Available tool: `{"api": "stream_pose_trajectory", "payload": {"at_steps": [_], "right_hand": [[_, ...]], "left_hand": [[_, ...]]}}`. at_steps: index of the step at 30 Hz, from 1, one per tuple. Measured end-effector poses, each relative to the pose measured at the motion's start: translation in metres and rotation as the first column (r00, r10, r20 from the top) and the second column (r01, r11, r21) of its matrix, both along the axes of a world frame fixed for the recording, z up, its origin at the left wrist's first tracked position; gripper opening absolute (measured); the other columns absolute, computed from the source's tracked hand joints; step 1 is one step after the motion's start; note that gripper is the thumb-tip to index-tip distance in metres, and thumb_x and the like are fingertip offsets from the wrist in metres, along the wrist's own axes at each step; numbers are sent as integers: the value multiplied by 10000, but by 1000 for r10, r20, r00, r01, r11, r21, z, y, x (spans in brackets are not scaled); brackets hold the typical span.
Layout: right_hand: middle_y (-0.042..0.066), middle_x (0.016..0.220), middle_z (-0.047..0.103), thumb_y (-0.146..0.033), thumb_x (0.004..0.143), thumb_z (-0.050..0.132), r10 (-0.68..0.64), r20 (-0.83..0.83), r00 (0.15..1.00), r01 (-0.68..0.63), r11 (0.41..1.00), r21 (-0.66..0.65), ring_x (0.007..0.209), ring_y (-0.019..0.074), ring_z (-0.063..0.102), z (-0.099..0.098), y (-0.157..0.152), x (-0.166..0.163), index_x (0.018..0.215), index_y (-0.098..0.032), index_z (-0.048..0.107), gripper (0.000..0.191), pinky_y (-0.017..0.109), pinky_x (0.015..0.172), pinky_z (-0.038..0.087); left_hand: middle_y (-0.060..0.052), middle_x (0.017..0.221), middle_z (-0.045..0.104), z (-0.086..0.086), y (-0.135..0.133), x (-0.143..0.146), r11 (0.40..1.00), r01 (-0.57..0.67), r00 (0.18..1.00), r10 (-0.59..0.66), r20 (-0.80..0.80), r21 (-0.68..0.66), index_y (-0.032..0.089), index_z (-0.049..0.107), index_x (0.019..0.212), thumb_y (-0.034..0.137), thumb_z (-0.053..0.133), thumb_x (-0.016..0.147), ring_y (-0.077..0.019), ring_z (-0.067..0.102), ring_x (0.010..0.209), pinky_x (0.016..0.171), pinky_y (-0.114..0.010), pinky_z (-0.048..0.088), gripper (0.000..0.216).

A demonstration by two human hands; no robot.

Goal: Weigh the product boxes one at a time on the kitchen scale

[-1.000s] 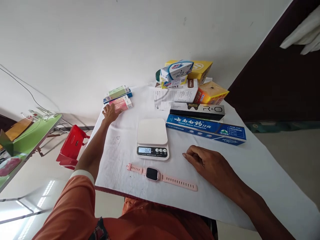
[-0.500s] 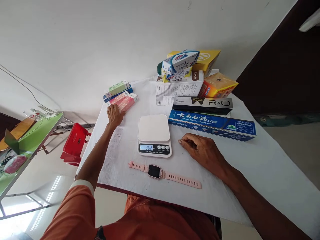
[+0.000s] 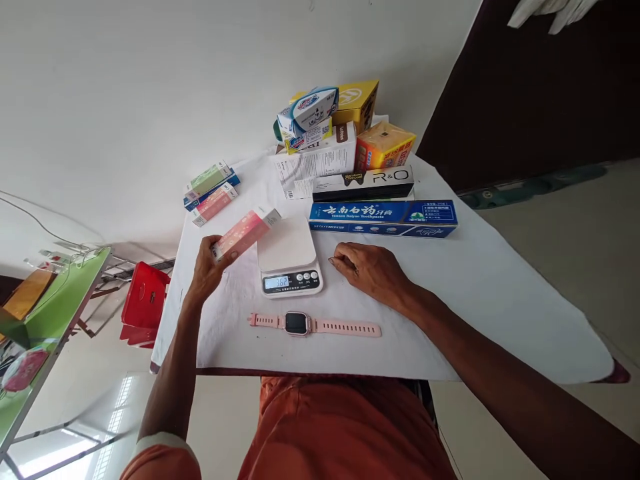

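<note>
My left hand [image 3: 205, 270] grips one end of a pink box [image 3: 245, 233], tilted in the air, its far end overlapping the platform of the white kitchen scale [image 3: 286, 250]. The scale's lit display [image 3: 277, 283] reads 362. Right of the scale, my right hand [image 3: 369, 270] rests on the table with its fingers curled in and nothing visible in them. A pink-strapped smartwatch [image 3: 297, 323] lies flat in front of the scale. Another pink box [image 3: 214, 204] lies at the back left, against a green box [image 3: 208, 179] on a blue one.
A blue toothpaste box [image 3: 383, 218] and a black-and-white R&O box [image 3: 363, 183] lie behind my right hand. Beyond them, soap boxes [image 3: 309, 110], a yellow box [image 3: 367, 97] and an orange package [image 3: 387, 143] are piled by the wall. A red chair [image 3: 145, 293] stands left of the table.
My left hand has lifted one pink box from the group at the left and brought it right, toward the scale. My right hand keeps its place beside the scale. The view has shifted.
</note>
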State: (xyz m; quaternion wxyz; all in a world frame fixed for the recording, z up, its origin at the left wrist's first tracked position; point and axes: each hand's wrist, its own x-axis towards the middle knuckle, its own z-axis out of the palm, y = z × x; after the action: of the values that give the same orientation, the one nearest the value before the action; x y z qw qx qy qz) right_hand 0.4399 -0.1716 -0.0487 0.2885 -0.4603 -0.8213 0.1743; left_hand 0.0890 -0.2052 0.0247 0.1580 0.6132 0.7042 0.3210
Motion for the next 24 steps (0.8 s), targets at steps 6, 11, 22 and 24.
{"api": "stream_pose_trajectory", "payload": {"at_steps": [6,11,22,24], "right_hand": [[41,761,692,-289,970,464,-10,-32,999,9,1000,-16,641,174,563,0,0,-1,776,-220,610,252,292,613,341],[41,774,707,-310,967,502,-21,-39,999,16,994,-110,662,187,610,5,0,2,1020,-197,691,227,288,629,381],[37,810,717,-159,936,476,156,22,987,-143,946,-291,736,193,627,27,25,-9,1385,-196,638,479,288,675,402],[38,807,707,-167,938,480,154,-2,988,-148,943,-299,727,186,612,28,26,-12,1334,-182,668,439,282,665,396]], "left_hand": [[-75,1149,613,-6,-9,39,989,144,984,-138,-110,46,223,510,1221,472,712,874,-248,600,1025,855,-385,496,473],[-88,1201,595,-13,-6,45,983,181,976,-175,-128,38,219,497,1237,452,693,892,-261,590,1093,905,-399,489,459],[-82,1202,613,-17,-6,41,985,167,985,-166,-50,34,226,511,1241,467,704,881,-255,605,1058,852,-386,496,475],[-80,1190,618,-17,-6,41,985,167,985,-165,-52,39,229,514,1235,466,707,878,-255,611,1050,838,-382,500,470]]}}
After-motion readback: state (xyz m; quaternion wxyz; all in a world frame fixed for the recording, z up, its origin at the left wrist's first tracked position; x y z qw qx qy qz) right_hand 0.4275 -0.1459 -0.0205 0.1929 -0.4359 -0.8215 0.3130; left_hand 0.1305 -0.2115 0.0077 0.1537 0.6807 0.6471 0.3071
